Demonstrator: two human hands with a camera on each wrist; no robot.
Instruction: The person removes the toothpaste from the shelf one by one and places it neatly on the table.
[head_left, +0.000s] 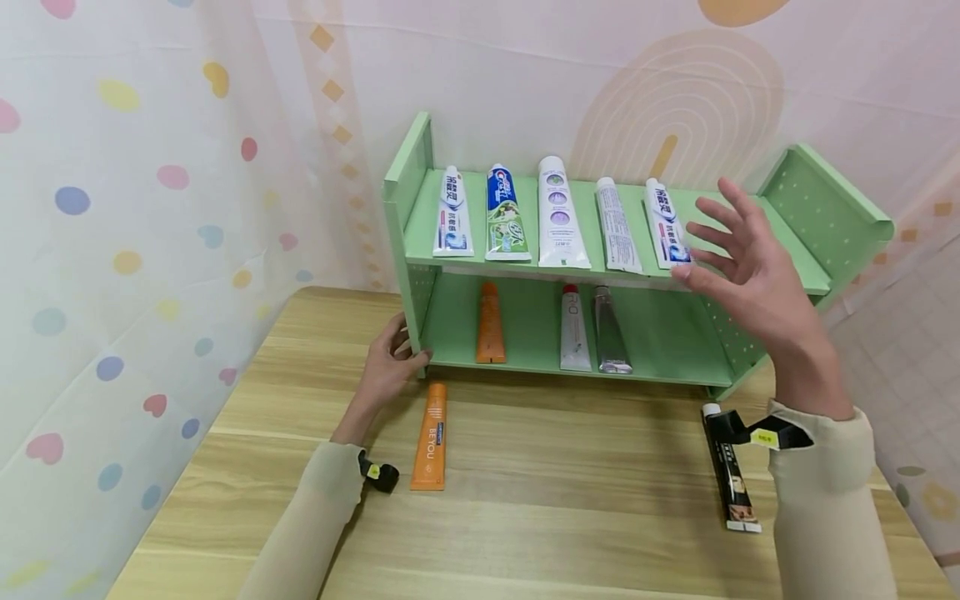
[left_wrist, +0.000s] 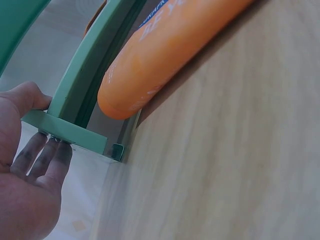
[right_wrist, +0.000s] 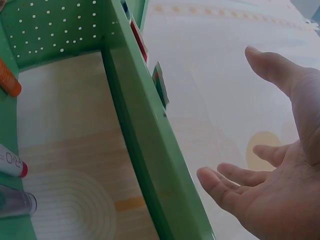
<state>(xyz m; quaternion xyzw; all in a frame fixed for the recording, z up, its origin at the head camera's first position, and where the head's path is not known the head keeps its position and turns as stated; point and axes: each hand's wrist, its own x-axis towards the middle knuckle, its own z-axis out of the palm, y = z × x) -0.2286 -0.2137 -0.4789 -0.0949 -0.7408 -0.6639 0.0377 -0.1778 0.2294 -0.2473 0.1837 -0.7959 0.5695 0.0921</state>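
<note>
My left hand (head_left: 389, 362) grips the lower left side panel of a green two-tier shelf (head_left: 525, 333), thumb on one face and fingers on the other, also plain in the left wrist view. My right hand (head_left: 761, 271) is raised with spread fingers in front of the upper tier's right part, holding nothing. Nearest it lies a white-and-blue toothpaste tube (head_left: 666, 225), the thumb overlapping its lower end in the head view. More tubes lie leftward on that tier: a slim white tube (head_left: 618, 229), a large white tube (head_left: 561, 221), a blue-green tube (head_left: 507, 217) and another white-and-blue tube (head_left: 453, 217).
On the lower tier lie an orange tube (head_left: 491, 325), a white tube with a red cap (head_left: 574, 329) and a dark silver tube (head_left: 611, 333). An orange "BE YOU" tube (head_left: 430, 442) and a black tube (head_left: 731, 475) lie on the wooden table (head_left: 562, 500). A patterned curtain hangs behind.
</note>
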